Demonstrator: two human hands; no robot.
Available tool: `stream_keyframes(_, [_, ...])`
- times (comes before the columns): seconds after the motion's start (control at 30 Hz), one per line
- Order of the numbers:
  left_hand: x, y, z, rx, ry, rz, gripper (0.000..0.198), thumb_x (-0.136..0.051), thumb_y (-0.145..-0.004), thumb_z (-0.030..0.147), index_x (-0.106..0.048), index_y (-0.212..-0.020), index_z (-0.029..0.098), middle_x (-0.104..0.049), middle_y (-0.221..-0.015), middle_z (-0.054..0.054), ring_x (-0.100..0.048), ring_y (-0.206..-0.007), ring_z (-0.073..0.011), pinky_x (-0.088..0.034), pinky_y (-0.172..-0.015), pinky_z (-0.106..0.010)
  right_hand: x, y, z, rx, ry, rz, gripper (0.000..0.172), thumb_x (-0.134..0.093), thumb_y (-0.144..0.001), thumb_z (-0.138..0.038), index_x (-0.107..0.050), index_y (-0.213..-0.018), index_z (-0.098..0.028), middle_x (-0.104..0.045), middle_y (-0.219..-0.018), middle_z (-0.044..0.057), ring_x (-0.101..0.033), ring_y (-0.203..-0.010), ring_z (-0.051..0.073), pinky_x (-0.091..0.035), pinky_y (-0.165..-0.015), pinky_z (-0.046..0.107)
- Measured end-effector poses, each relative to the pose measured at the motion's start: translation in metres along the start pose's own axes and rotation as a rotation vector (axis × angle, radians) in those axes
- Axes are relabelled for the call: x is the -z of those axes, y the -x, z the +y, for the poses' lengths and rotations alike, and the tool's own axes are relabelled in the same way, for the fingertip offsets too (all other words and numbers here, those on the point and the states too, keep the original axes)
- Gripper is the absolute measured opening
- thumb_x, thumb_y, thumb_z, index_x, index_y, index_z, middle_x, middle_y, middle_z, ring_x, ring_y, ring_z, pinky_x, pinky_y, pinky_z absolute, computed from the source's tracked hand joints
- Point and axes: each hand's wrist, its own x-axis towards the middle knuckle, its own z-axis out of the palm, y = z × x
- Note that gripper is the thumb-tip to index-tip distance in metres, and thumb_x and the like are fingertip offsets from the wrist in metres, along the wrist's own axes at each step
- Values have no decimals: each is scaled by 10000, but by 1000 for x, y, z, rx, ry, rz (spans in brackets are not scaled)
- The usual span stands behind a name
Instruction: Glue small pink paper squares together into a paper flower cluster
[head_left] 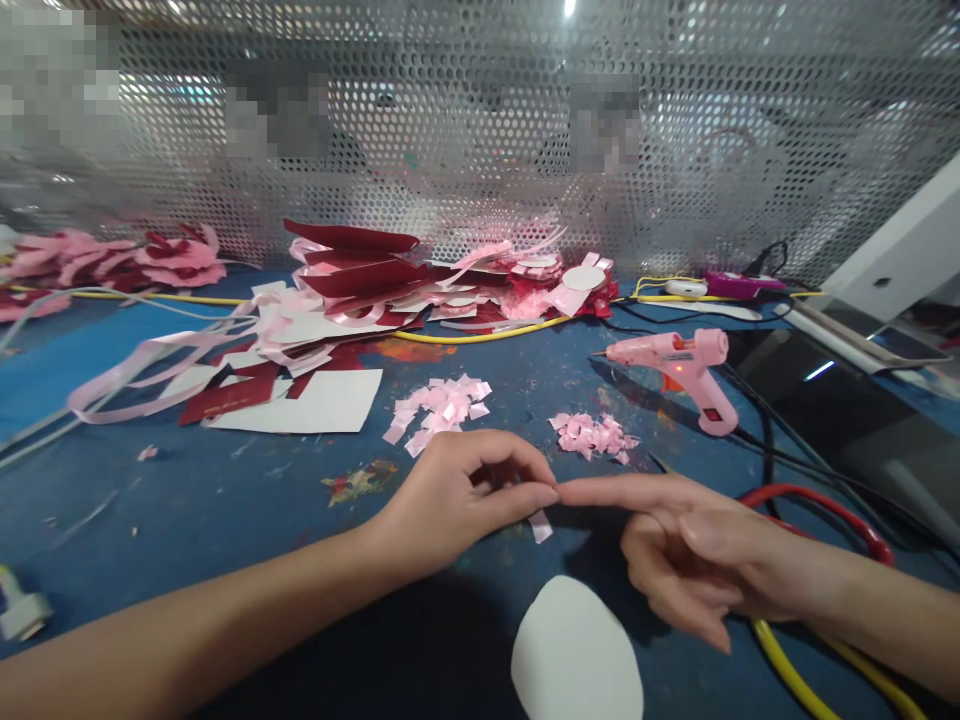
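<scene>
Where the tabletop (247, 510) spread: blue and paint-stained beneath everything, its near edge outside the view.
Perforated screen (465, 120): grey metal ran across the back; shapes behind it were dim or pixelated.
Craft heap (360, 290): dark red sheets, white offcuts and pink ribbon overlapped before the screen, so single pieces were hard to make out.
Dark glass panel (810, 400): lay at the right, cables crossing its near part.
Left hand (457, 490): thumb and index finger were pinched on a pink strip (540, 526); the remaining fingers were largely hidden.
Right hand (697, 540): index finger stretched out, its tip touching the left fingertips, the others curled; whether it gripped anything could not be told.
Glue gun (667, 352): pink, beyond the right hand, nozzle to the left, a small light glowing.
White card (577, 650): rounded, nearest the viewer, its lower edge cut off.
Ribbon pieces (439, 405): two pink piles lay beyond the hands.
Strip: stuck out below the left thumb tip, its upper end covered.
Dark tip (660, 464): showed behind the right hand, the rest hidden.
</scene>
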Motion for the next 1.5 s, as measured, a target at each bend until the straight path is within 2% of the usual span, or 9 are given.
stream_keyframes(0.33, [4, -4, 0, 120, 133, -211, 109, -607, -808, 201, -585, -713, 154, -586, -615, 40, -488, -536, -57, -363, -507, -158, 2, -1, 2, 1, 53, -20, 540, -508, -901, -411, -438, -1363, -140, -513, -458, -57, -233, -342, 33, -220, -372, 161])
stream_keyframes(0.5, [4, -5, -1, 141, 165, -223, 142, -577, -831, 250, -547, -724, 162, -547, -634, 40, -511, -562, -76, -397, -536, -186, 2, -4, 3, 26, -27, -4, 482, -499, -911, -391, -489, -1321, -138, -546, -472, -41, -241, -337, 27, -213, -366, 153])
stream_keyframes(0.67, [3, -5, -6, 110, 154, -181, 141, -565, -833, 277, -531, -752, 167, -521, -639, 41, -508, -562, -87, -392, -522, -202, 3, -6, 2, 12, -142, 63, 427, -483, -914, -376, -530, -1277, -155, -561, -482, -32, -253, -334, 29, -273, -390, 163])
stream_keyframes(0.83, [3, -5, -11, -18, 208, -49, 115, -578, -816, 185, -530, -716, 155, -609, -867, -8, -580, -766, -91, -456, -669, -208, 3, -7, -1, -15, -264, 101, 360, -431, -936, -326, -566, -1238, -184, -525, -462, -44, -230, -331, 29, -277, -387, 155])
stream_keyframes(1.07, [2, -7, -12, 32, 290, 18, 212, -674, -711, 113, -501, -593, 144, -646, -693, 11, -597, -621, -74, -463, -576, -177, 2, -7, -4, -47, -314, 125, 340, -431, -936, -319, -590, -1215, -207, -529, -462, -39, -248, -331, 31, -279, -386, 154])
stream_keyframes(1.2, [-1, -4, -12, 48, 114, 52, 170, -690, -720, 157, -552, -621, 149, -649, -636, 14, -603, -571, -91, -463, -526, -185, 3, -7, -2, -42, -302, 106, 357, -398, -952, -315, -572, -1236, -188, -548, -468, -29, -240, -331, 32, -281, -388, 155])
stream_keyframes(1.3, [-3, 0, -10, -58, -125, 48, 134, -733, -713, 179, -641, -808, 160, -662, -665, 23, -600, -565, -85, -451, -511, -171, 3, -6, 0, -29, -265, 67, 373, -390, -959, -332, -557, -1251, -170, -564, -488, -21, -232, -335, 30, -277, -386, 153])
stream_keyframes(1.37, [-3, 2, -10, -242, -277, 55, 188, -750, -713, 180, -659, -877, 175, -685, -714, 22, -619, -613, -85, -464, -561, -174, 4, -5, 1, -27, -226, 26, 392, -395, -959, -354, -545, -1266, -160, -575, -506, -15, -240, -339, 30, -278, -386, 152])
stream_keyframes(1.5, [-1, 6, -9, -638, -567, 51, 32, -651, -828, 210, -661, -850, 189, -728, -766, 26, -661, -697, -97, -459, -631, -200, 6, -5, 4, -32, -147, -29, 432, -401, -953, -407, -563, -1248, -136, -558, -497, -24, -288, -337, 32, -330, -420, 170])
